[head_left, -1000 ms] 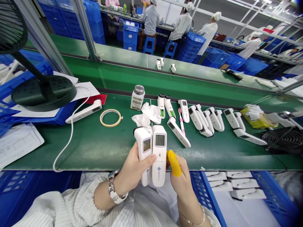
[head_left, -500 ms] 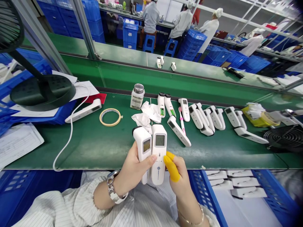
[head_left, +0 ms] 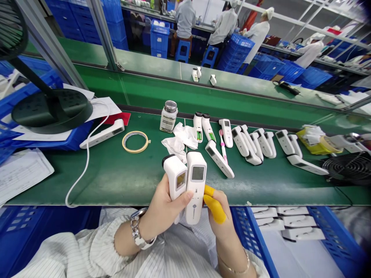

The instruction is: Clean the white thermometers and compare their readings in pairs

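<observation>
Two white infrared thermometers are held upright side by side in front of me. My left hand [head_left: 166, 202] is closed round both, its thumb lying across onto the front of the right-hand thermometer [head_left: 194, 214]. The left-hand thermometer [head_left: 176, 170] is turned slightly, showing its dark nose and a brownish screen. The right-hand one faces me with a grey screen that shows no digits. My right hand [head_left: 220, 216], with yellow finger covers on thumb and forefinger, pinches at the right edge of that thermometer; part of its fingers is hidden.
Behind the hands lie white cloths [head_left: 185, 136], a bottle [head_left: 168, 117], a tape roll [head_left: 135, 150], a pink toothbrush [head_left: 223, 146] and several thermometers [head_left: 239, 142]. A fan [head_left: 52, 110] stands left. A blue crate [head_left: 255, 241] with thermometers sits below right. People work across the line.
Digits on the right-hand thermometer's screen have gone. Both thermometers have shifted slightly right, and my right thumb has moved a little down and right along the edge.
</observation>
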### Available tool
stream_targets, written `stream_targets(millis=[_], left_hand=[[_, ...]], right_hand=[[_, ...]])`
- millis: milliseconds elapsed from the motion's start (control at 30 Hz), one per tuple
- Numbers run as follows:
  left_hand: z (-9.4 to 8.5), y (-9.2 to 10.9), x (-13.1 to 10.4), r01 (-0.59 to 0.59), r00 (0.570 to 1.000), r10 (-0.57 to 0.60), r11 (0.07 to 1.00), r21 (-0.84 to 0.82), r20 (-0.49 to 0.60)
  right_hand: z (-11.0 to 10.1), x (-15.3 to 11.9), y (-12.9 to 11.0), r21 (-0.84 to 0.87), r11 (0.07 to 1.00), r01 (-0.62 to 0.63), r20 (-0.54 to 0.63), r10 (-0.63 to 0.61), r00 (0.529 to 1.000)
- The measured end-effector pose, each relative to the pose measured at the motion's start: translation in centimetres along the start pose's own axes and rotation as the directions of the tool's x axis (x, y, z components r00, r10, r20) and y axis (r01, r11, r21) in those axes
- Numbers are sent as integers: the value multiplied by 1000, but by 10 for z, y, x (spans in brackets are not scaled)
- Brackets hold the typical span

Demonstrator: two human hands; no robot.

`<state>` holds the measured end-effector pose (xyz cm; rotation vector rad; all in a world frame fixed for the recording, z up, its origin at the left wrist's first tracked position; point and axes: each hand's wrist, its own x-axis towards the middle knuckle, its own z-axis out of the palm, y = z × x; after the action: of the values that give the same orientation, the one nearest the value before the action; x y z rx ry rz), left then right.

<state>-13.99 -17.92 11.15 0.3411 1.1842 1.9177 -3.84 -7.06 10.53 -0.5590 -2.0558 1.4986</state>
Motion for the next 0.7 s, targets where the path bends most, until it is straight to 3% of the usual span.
stream_targets(millis=[67,300,500,567,700], left_hand=[[0,-1,0,22,1000,-22,1000,-21,4],[-1,-2,2,35,999,-37,998,-42,-38],[-1,-2,2,30,998,-32,999,-43,-56],[-1,-2,3,29,998,-31,999,-38,-48],[-2,-1,3,39,998,-41,998,-52,-47]], right_hand=[[1,0,0,4,1000,-9,-39,9,999],[7,5,-1,25,998,-64,6,64,998],[7,7,-4,-32,997,-74,172,78,982],[5,5,0,-48,998,-46,124,51,991],[4,-1,5,-93,995,-28,-89,20,996]])
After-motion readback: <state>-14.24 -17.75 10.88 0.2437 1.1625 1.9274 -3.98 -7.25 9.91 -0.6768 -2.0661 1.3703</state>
